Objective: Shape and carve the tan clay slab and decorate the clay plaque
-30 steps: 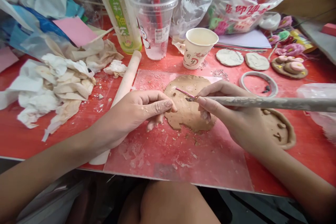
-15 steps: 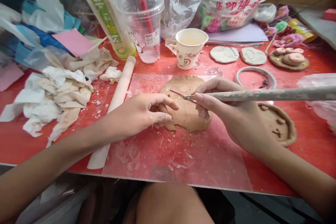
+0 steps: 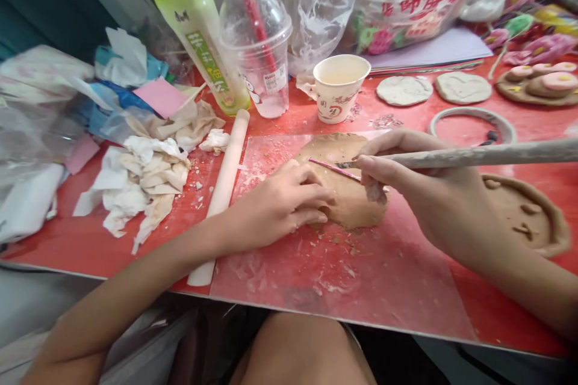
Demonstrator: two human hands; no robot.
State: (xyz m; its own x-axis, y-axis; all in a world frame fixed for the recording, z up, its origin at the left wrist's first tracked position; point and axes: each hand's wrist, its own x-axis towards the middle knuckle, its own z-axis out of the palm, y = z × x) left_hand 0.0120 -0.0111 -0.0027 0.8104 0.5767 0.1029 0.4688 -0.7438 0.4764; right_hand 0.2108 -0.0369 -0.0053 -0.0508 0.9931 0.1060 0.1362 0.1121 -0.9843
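Note:
A flat slab of brown clay (image 3: pixel 356 204) with an uneven edge lies on a clear plastic sheet (image 3: pixel 280 277). My left hand (image 3: pixel 289 201) rests over the slab's left side, fingers loosely bent and slightly apart, gripping nothing I can see. In my right hand (image 3: pixel 406 186) is a long tool with a clay-smeared grey handle (image 3: pixel 487 155) and a dark thin tip, pinched near the tip above the slab. A thin pink stick (image 3: pixel 332 168) runs beside that tip to my right fingers; whether they hold it too I cannot tell.
A pale rolling pin (image 3: pixel 226 186) lies left of the sheet, beside crumpled tissues (image 3: pixel 144 174). Behind stand a green bottle (image 3: pixel 201 36), a plastic cup (image 3: pixel 266 66) and a paper cup (image 3: pixel 339 93). To the right are a tape ring (image 3: pixel 508 126) and a rimmed clay piece (image 3: pixel 537 216).
My view has swung left, so things appear farther right. My left hand has settled lower over the slab with its fingers closer together. My right hand keeps its pinch on the tool.

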